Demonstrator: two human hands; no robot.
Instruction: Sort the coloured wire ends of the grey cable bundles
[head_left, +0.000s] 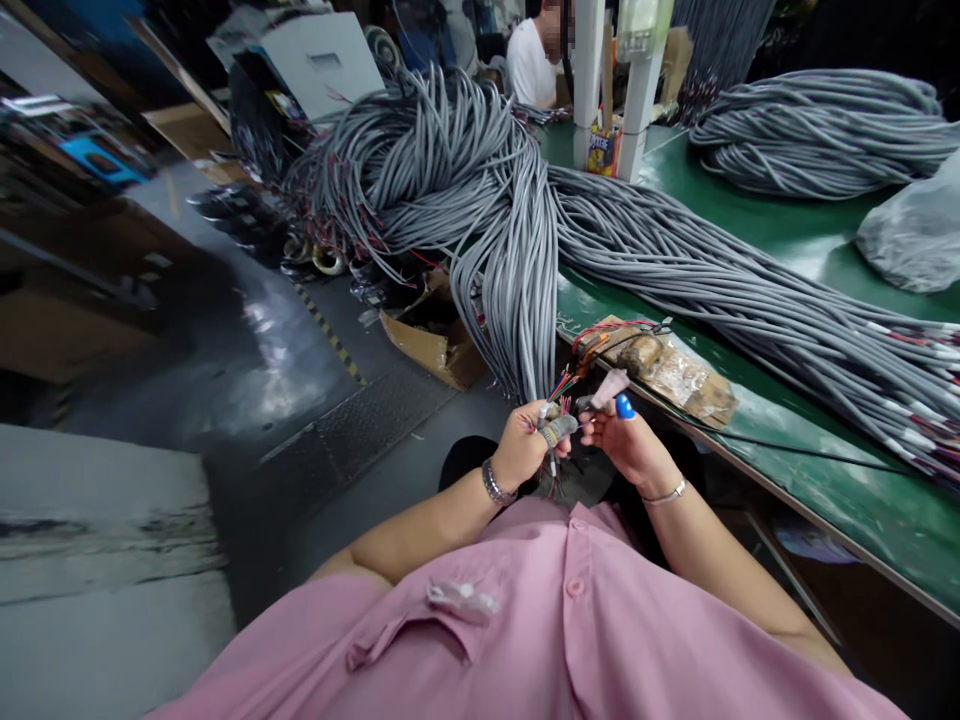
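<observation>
Dim workshop floor on the left, long green desk (825, 500) on the right, and I'm watching from above the lap between them. The cable end (553, 405) sits near, just off the desk's near edge. The left hand (521, 445) is closed around it with a taped thumb pressed on top. The right hand (626, 440) is pinched shut on the coloured wires (564, 383) fanning out of that end, and one fingertip wears a blue cap (625, 407).

I see these risks:
- The cable runs up into the heavy grey bundle (510, 270) draped over the desk edge. Its weight could drag the end out of the fingers.
- The thin wires are crowded together, so one could kink or slip into the wrong pinch.
- The tape-wrapped cardboard pad (675, 375) lies just beside the hands on the edge, and a tug on the strands crossing it could knock it off.

As for containers, an open cardboard box (435, 345) stands on the floor under the hanging bundle, but its inside is too dark to read. A small printed carton (602, 150) sits between the white posts (637, 100) far off. A cloudy plastic bag (915, 235) lies far right with its contents unclear.
</observation>
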